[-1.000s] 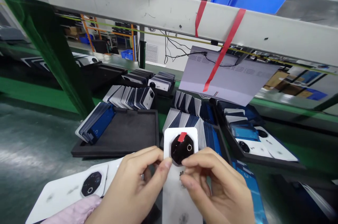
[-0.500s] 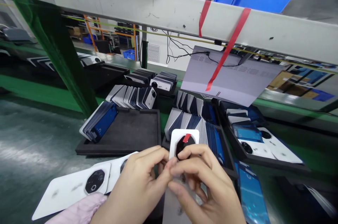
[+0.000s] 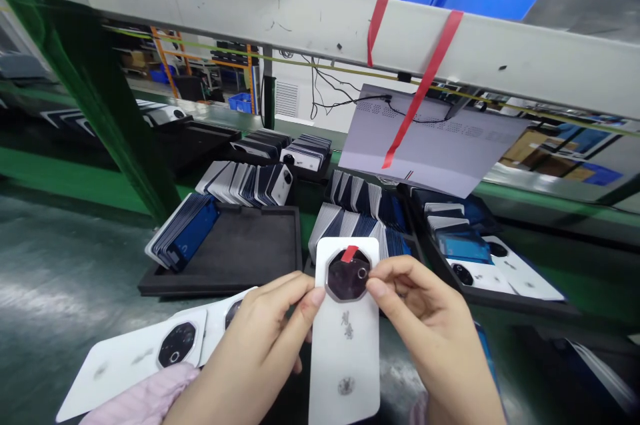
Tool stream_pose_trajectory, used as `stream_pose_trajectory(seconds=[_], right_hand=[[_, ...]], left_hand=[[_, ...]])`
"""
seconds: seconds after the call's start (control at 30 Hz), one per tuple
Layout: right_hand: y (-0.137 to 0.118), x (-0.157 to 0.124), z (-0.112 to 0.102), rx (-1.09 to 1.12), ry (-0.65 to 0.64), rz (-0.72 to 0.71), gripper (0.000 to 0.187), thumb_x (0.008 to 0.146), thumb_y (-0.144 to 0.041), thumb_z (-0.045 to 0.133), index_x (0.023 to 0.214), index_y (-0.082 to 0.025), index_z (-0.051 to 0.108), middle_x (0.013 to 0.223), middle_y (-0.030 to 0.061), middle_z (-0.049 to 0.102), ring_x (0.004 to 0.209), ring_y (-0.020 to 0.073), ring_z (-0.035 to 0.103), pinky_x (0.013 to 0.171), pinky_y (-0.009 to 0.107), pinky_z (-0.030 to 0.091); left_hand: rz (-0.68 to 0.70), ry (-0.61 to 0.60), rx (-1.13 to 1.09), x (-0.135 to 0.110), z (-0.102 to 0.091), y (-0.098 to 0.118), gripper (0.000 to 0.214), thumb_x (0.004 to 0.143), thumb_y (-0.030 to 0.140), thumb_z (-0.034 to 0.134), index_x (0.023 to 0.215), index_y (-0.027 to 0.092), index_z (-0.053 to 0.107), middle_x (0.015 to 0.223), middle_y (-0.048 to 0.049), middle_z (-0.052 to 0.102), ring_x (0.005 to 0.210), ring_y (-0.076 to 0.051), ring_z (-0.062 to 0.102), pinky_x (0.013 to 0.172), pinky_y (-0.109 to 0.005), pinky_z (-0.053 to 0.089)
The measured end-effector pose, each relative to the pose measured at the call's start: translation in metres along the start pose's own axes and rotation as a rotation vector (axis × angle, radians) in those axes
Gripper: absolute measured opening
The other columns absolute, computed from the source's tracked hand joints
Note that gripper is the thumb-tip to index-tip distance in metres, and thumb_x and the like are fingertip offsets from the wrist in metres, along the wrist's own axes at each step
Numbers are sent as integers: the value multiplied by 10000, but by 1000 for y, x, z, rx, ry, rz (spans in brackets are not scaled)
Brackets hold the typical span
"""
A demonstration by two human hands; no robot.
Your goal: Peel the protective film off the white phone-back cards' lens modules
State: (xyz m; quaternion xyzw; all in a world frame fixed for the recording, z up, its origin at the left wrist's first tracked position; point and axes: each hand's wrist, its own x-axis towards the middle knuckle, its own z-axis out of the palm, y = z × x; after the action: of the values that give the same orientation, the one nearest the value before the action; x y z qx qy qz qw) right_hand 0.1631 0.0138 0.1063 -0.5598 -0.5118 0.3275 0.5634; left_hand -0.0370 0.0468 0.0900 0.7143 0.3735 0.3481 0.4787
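A white phone back cover [image 3: 345, 358] stands upright in front of me, with a dark octagonal camera window [image 3: 345, 283] and a small red tab [image 3: 349, 253] at the window's top. My left hand [image 3: 273, 325] grips the cover's left edge, thumb in front and fingers behind. Closed in a pinch, thumb and forefinger of my right hand [image 3: 425, 318] meet at the window's right rim. Whatever is between those fingertips is too small to make out. Two more white back covers [image 3: 120, 365] lie overlapping on the bench at the left, partly hidden by my left sleeve.
A black foam tray [image 3: 250, 245] holds a row of covers along its left side. Behind my hands stand packed rows of covers [image 3: 350, 218]. To the right, another black tray [image 3: 540, 305] carries white and blue-filmed covers. A shelf beam [image 3: 300, 18] crosses above.
My right hand has moved right, from in front of the cover to the camera window's right rim. The cover's face shows more fully. My left hand stays on its left edge.
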Motion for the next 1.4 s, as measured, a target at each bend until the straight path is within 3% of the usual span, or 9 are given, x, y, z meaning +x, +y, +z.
stream_pose_trajectory(seconds=[0.37,0.6,0.77,0.93,1.2,1.4], right_hand=[[-1,1,4,-53,67,-28,139,837,-392,816,775,-272,784,714,16,671,589,134,523,475,217,420],[-6,5,-1,42,-42,28,169,826,-379,840,748,-244,773,689,8,669,620,134,584,554,213,486],[-9,7,-6,126,-125,22,176,862,-394,839,773,-256,776,607,-52,533,533,81,426,575,190,467],[-8,4,-7,23,-156,57,199,860,-409,825,770,-248,751,702,-7,632,637,117,550,573,187,450],[-9,4,-5,-34,-109,24,213,889,-418,764,775,-240,735,680,-13,608,590,111,487,532,197,413],[-8,7,-5,-25,-86,29,182,871,-387,764,771,-238,733,724,5,667,648,129,582,569,200,489]], left_hand=[[73,14,152,1,-1,2,395,1094,319,418,708,238,428,695,60,511,491,-98,569,501,-226,463],[50,1,151,1,0,4,392,1094,329,407,711,242,418,696,56,506,492,-110,542,506,-252,437],[-80,-7,137,0,-1,7,410,1109,367,389,721,243,440,712,51,520,558,-130,551,572,-270,440],[-76,-10,134,-2,-1,9,420,1109,390,386,718,247,443,698,43,515,641,-158,582,599,-280,431],[0,-17,205,-1,0,5,397,1114,330,370,727,247,411,716,38,511,649,-155,579,599,-275,430],[34,-2,241,-1,0,4,387,1116,305,375,741,243,448,732,31,541,655,-154,597,590,-265,445]])
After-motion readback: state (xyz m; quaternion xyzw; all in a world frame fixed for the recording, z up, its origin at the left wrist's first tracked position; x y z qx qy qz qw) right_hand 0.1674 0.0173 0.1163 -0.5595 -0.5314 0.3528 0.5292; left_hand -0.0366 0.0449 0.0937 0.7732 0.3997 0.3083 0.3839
